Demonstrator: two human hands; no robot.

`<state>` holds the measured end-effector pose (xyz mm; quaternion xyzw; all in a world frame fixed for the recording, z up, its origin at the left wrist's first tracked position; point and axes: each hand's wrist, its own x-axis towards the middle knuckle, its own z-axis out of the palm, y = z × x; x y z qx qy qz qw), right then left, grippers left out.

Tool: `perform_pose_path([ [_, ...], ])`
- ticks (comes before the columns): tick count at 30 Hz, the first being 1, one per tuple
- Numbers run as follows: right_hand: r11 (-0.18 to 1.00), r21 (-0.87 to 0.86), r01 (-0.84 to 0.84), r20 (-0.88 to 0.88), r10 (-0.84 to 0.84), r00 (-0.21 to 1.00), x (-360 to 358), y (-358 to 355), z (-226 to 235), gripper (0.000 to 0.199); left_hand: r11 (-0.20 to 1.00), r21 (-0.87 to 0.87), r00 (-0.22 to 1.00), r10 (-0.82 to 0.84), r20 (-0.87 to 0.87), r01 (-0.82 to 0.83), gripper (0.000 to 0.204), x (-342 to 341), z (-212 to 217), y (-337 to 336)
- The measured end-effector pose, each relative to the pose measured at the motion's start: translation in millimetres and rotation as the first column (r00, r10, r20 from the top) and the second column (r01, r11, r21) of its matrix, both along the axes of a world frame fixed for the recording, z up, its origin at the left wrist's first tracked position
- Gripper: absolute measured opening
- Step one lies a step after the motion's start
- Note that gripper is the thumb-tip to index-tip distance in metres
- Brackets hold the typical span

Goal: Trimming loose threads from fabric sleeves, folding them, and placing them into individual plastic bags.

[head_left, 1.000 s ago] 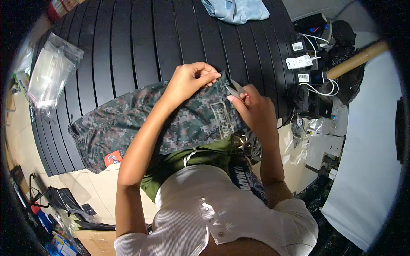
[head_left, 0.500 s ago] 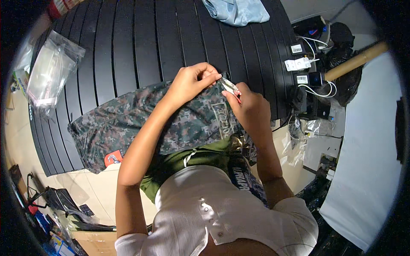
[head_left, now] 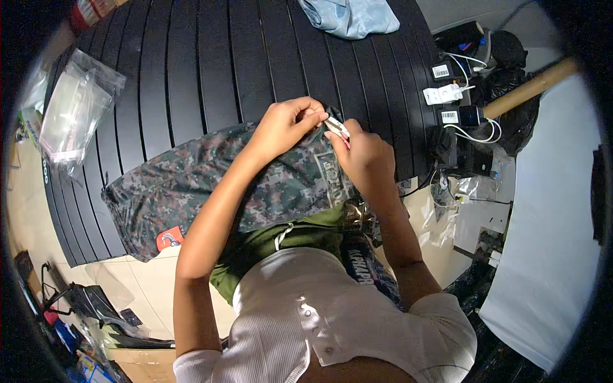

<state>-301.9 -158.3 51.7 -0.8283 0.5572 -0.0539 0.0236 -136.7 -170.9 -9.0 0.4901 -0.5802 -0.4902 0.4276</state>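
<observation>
Camouflage cloth garment (head_left: 191,185), slatted table (head_left: 191,64)

Small white item (head_left: 336,125): pinched between the fingertips of both hands, mostly covered by them, too small to identify. Camouflage garment (head_left: 191,185): part beneath the left hand (head_left: 286,125) and right hand (head_left: 364,155) hidden. Pale blue cloth (head_left: 351,16), well beyond the fingers: cut off by the top edge.

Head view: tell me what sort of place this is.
Probably a garment packing or sorting workspace: a black slatted table with camouflage clothing, clear plastic bags, and charging devices beside it.
</observation>
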Motion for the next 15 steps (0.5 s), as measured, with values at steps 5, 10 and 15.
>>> perform_pose_path([
  [5,0.999,-0.041,-0.006,-0.008,0.006,1.000,-6.6,1.9,-3.2,0.029,1.000,0.018,1.000,0.001,-0.014,0.000,0.021,0.6,-0.5,-0.9],
  [10,0.999,0.027,0.042,0.125,-0.045,0.991,-13.7,9.5,7.4,0.029,0.993,0.116,0.979,0.030,-0.203,-0.007,0.019,0.2,-5.7,-3.7],
  [15,0.999,0.032,0.033,0.114,-0.036,0.993,-3.6,13.8,14.2,0.030,0.992,0.126,0.971,0.029,-0.236,0.001,0.019,0.6,-5.6,-3.2],
])
